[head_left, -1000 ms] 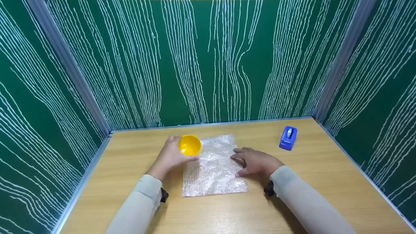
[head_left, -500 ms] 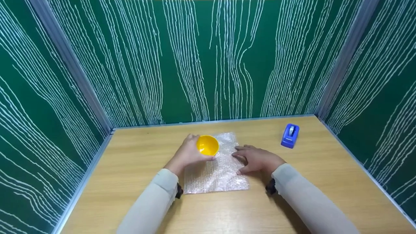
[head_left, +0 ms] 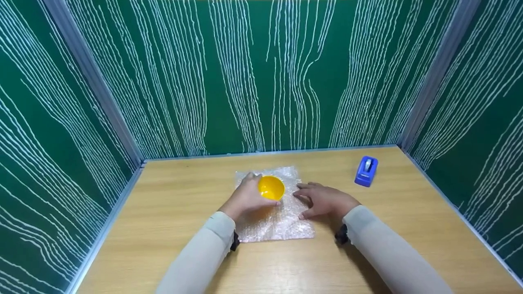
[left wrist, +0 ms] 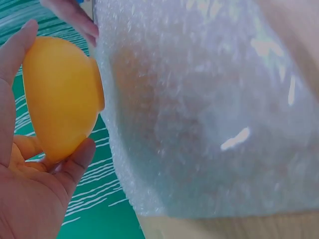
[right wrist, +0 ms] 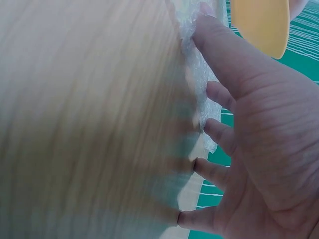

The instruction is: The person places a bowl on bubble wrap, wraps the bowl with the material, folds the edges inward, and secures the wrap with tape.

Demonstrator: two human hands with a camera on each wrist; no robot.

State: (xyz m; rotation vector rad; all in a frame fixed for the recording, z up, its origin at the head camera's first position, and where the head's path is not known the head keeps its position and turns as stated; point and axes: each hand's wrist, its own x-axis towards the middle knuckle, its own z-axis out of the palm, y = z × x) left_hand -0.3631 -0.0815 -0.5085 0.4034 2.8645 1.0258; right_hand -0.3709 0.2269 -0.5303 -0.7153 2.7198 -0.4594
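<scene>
In the head view, a yellow bowl [head_left: 273,188] is upright with its mouth upward, over the middle of a flat sheet of bubble wrap [head_left: 282,228]. My left hand [head_left: 248,193] grips the bowl's left side, thumb toward me and fingers round the far side. The left wrist view has the bowl's foot [left wrist: 97,84] right by the wrap; whether they touch I cannot tell. At the sheet's right edge my right hand [head_left: 327,200] rests with fingers spread. Seen from the right wrist, its thumb [right wrist: 224,45] lies on the wrap and the outer fingertips meet the table.
A blue tape dispenser [head_left: 366,171] stands at the back right of the wooden table [head_left: 171,196]. Green panels [head_left: 229,81] with white wavy lines enclose the table at the back and both sides, joined by grey corner posts [head_left: 433,69].
My left hand has carried the bowl rightward, from the sheet's left edge to over its middle. My right hand has stayed at the wrap's right edge. The head view has shifted slightly.
</scene>
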